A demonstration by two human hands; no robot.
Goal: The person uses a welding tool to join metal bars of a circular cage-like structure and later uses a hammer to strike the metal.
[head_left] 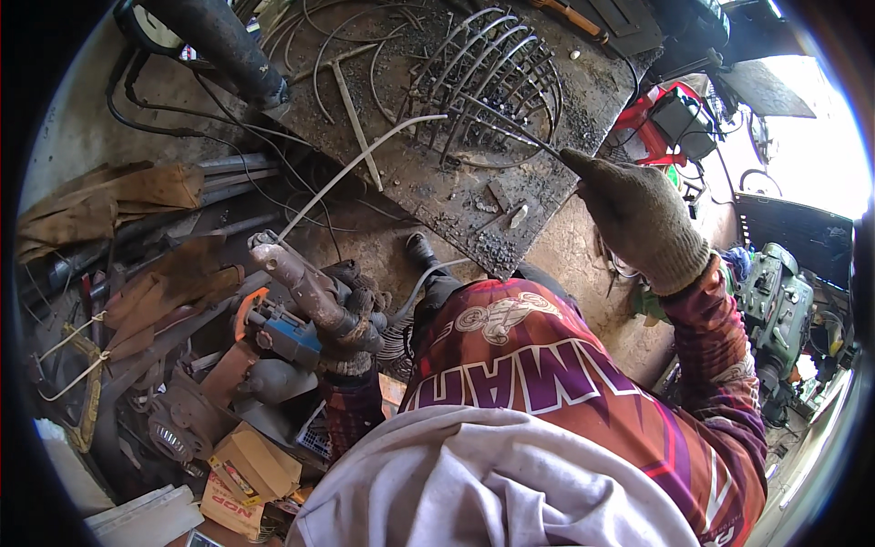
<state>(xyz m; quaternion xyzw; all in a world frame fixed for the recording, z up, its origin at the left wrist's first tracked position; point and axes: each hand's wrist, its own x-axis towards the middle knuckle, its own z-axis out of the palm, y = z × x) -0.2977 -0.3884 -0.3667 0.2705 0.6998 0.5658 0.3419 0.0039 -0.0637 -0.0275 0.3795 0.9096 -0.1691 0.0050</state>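
On the tabletop [424,196], curved bars [497,60] lie up-left of the nearer, right hand [638,214] — fingers clamped on a slanting rod [512,126]. Left hand [354,319] fingers clasp a tubular holder [305,281].

A dark, flat-topped metal worktable [437,214] stands at top centre, its surface strewn with grit. A stained, pale grey wall [77,137] bounds the left side. The worn, brown-grey floor [553,228] is visible just right of the worktable. A red plastic chair [645,123] stands beyond the worktable's right edge. A bulky, green metal machine [775,301] occupies the right side. Strong white daylight enters through a bright opening [825,137] at upper right.
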